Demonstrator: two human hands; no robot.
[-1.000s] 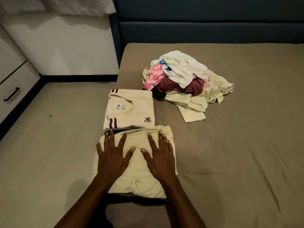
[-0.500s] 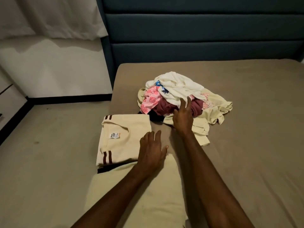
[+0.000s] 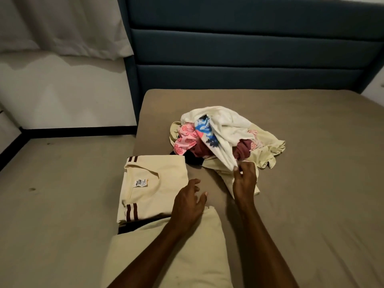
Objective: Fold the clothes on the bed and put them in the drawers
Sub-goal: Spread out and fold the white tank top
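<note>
Right hand: your right hand pinched the white garment's edge at the pile on the bed.
Left hand: your left hand hovered, fingers loosely spread, beside the folded cream shirt.
Nearest item: folded cream garment lay under your forearm.

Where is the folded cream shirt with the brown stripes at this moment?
The folded cream shirt lies near the bed's left edge, left of the unfolded pile, partly under the left hand.
</note>
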